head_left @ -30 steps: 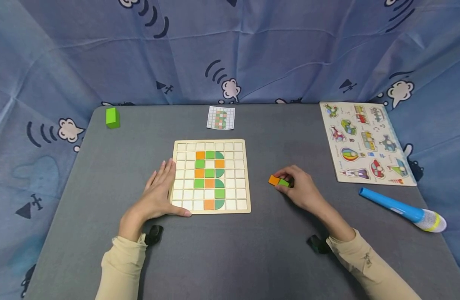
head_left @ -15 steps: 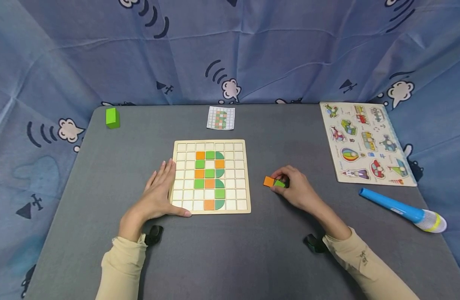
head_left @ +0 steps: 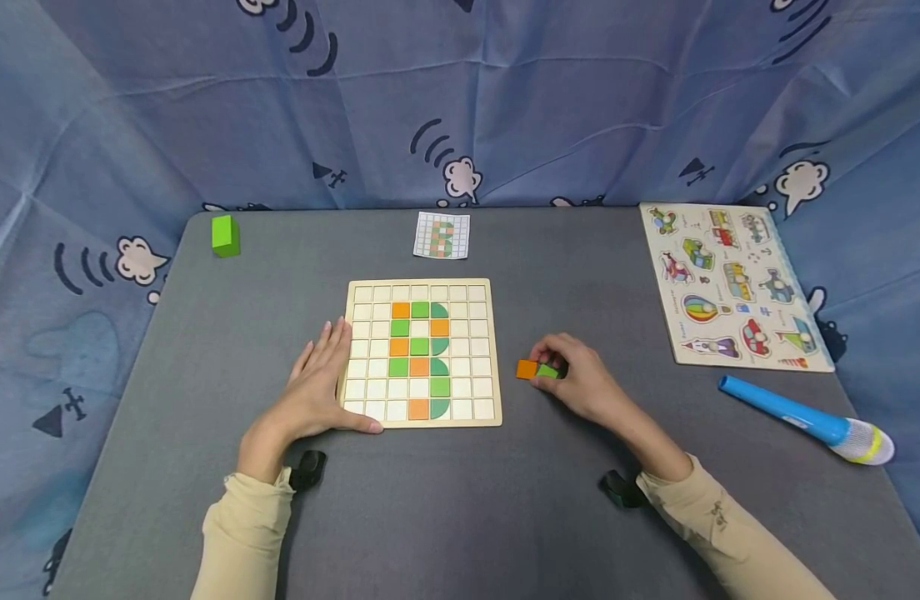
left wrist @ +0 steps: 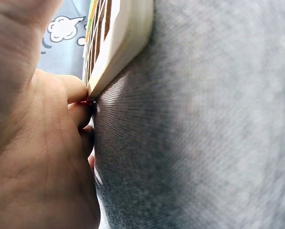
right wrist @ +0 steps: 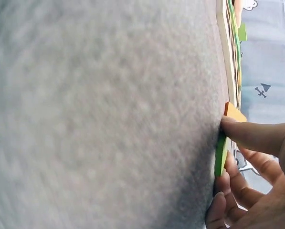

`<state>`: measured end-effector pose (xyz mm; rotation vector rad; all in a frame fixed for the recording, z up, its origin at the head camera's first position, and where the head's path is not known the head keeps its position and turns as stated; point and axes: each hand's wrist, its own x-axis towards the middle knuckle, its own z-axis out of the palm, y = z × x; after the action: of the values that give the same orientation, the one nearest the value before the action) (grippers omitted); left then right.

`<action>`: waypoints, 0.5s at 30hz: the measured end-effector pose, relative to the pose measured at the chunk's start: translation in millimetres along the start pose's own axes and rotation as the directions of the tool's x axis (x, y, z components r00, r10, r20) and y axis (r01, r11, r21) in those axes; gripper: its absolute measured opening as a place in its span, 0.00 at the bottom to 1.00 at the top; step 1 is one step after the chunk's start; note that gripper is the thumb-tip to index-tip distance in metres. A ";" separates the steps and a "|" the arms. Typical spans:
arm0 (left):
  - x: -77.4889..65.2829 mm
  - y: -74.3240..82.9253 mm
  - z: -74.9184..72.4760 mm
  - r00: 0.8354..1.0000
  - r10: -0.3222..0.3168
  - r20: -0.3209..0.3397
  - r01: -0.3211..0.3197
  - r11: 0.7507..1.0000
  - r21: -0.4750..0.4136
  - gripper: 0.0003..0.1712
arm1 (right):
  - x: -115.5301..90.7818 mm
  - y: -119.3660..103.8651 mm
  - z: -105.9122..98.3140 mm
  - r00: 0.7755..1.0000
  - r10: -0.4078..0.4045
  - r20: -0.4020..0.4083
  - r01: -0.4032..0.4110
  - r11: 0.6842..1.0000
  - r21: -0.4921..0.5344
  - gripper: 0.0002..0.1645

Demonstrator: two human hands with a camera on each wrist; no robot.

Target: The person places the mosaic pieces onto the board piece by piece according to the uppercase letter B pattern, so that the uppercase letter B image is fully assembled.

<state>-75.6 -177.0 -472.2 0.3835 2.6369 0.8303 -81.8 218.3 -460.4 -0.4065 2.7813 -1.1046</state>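
My left hand (head_left: 306, 387) lies along the left edge of a square wooden grid board (head_left: 495, 358), fingers straight and thumb at the board's near left corner. Orange, green and dark green rounded tiles fill some cells of its middle columns. Right of the board, my right hand (head_left: 580, 379) pinches an orange tile (head_left: 526, 369) and a green tile (head_left: 547, 371), side by side and low over the table. In the right wrist view the thumb crosses where the orange tile (right wrist: 235, 112) and green tile (right wrist: 220, 155) meet. Part of the green tile is hidden by fingers.
A small printed pattern card (head_left: 441, 236) lies behind the board. A green block (head_left: 224, 237) stands at the table's far left corner. On the right are a picture puzzle board (head_left: 733, 287) and a blue toy microphone (head_left: 805, 421). A blue curtain (head_left: 550, 108) hangs behind the table.
My right hand has slid left toward the board, bringing the orange and green tiles with it. The left hand and the board have stayed in place.
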 end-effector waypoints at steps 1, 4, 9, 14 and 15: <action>-0.2 0.2 0.0 1.000 -0.001 0.000 0.001 1.000 0.000 0.89 | 0.0 -0.6 0.8 1.000 -0.002 -0.001 0.002 1.000 -0.001 0.15; -0.5 0.7 -0.1 1.000 -0.004 -0.001 0.004 1.000 -0.002 0.89 | 0.3 -2.0 2.5 1.000 -0.007 -0.008 0.007 1.000 -0.002 0.13; -0.5 0.8 -0.3 1.000 -0.005 -0.001 0.005 1.000 -0.001 0.89 | 0.5 -4.8 4.4 1.000 -0.004 -0.010 0.004 1.000 0.010 0.10; -0.6 1.4 -0.6 1.000 -0.006 0.000 0.006 1.000 0.000 0.89 | 1.1 -8.2 6.6 1.000 0.005 0.013 -0.006 1.000 0.017 0.09; -0.6 1.5 -0.7 1.000 -0.006 0.000 0.006 1.000 -0.001 0.89 | 1.0 -9.0 7.0 1.000 0.009 0.019 -0.009 1.000 0.019 0.09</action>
<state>-75.2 -176.4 -470.7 0.3752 2.6363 0.8295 -79.5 207.2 -459.4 -0.3995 2.7519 -1.1186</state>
